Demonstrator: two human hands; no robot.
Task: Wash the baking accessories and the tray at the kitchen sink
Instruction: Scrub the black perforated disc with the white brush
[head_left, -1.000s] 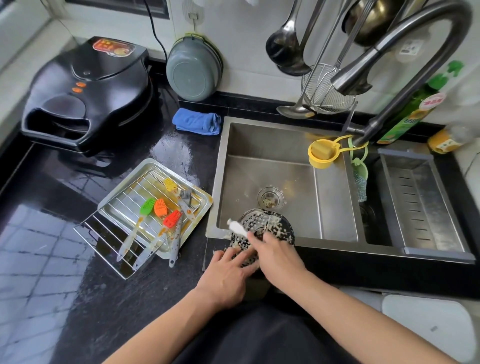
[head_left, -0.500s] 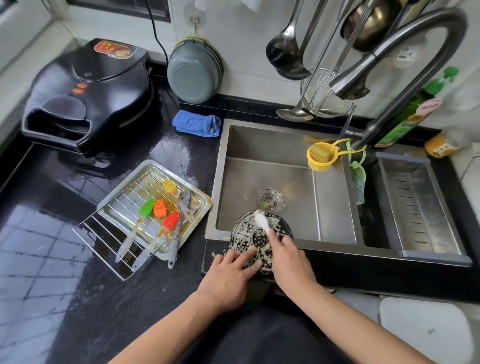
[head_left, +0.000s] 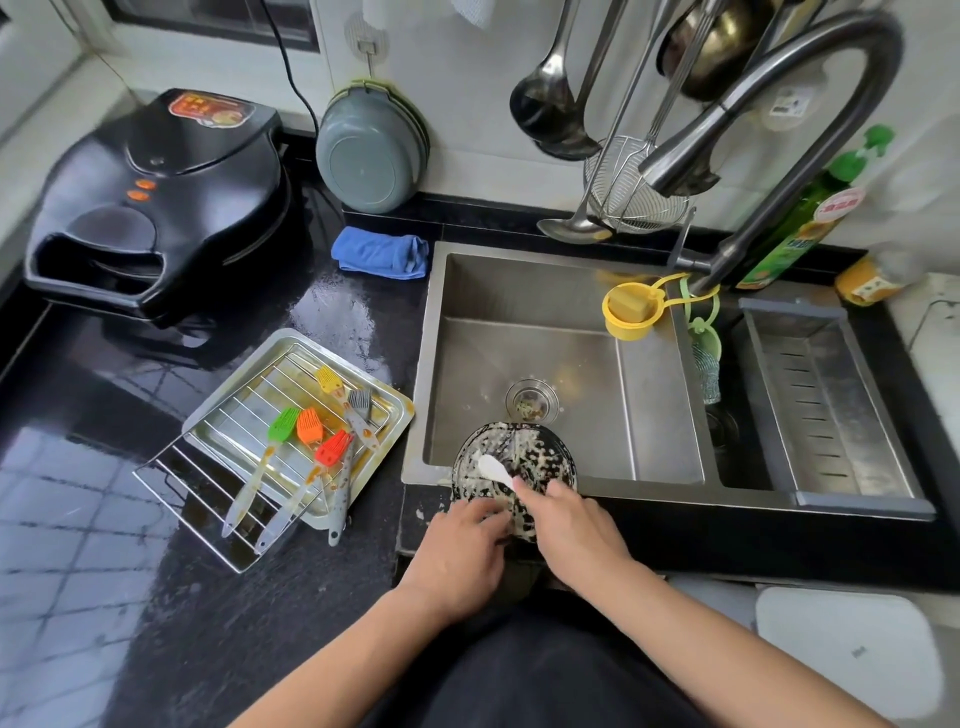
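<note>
A round dark pan (head_left: 540, 452), smeared with pale foam or batter, leans on the front rim of the sink (head_left: 530, 291). My left hand (head_left: 457, 556) holds its near edge. My right hand (head_left: 571, 525) grips a white brush (head_left: 491, 465) whose head lies on the pan's left side. On the counter to the left sits a metal baking tray (head_left: 384, 400) with a wire rack (head_left: 176, 478) across it. Several silicone basting brushes (head_left: 306, 431) in green, orange, red, yellow and grey lie on the rack.
A black electric griddle (head_left: 156, 208) stands at the back left. A blue cloth (head_left: 382, 252) lies by the sink corner. The curved tap (head_left: 779, 104) arches over the sink, beside a yellow sponge holder (head_left: 628, 309). A drain basket (head_left: 826, 384) fills the right basin. Ladles and a strainer hang on the wall.
The white brush has swept across the pan: from its left edge to the upper middle, now back to the left side. My left hand stays on the pan's near edge.
</note>
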